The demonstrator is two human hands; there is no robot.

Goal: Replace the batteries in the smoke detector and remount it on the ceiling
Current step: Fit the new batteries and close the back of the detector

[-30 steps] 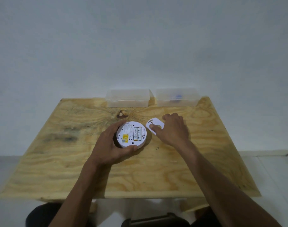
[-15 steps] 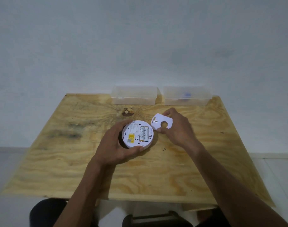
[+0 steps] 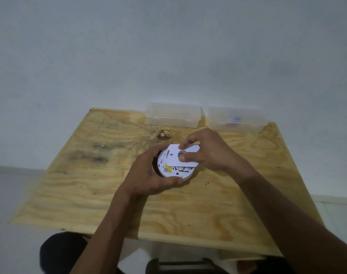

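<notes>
The left hand (image 3: 147, 175) grips the round white smoke detector (image 3: 175, 172) by its rim, while the right hand (image 3: 206, 149) pinches the white battery cover (image 3: 176, 156) over its open back.

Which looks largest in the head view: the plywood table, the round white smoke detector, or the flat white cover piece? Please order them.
1. Plywood table, by far the largest.
2. Round white smoke detector, partly hidden.
3. Flat white cover piece, held slightly nearer the camera, yet it looks smaller.
</notes>
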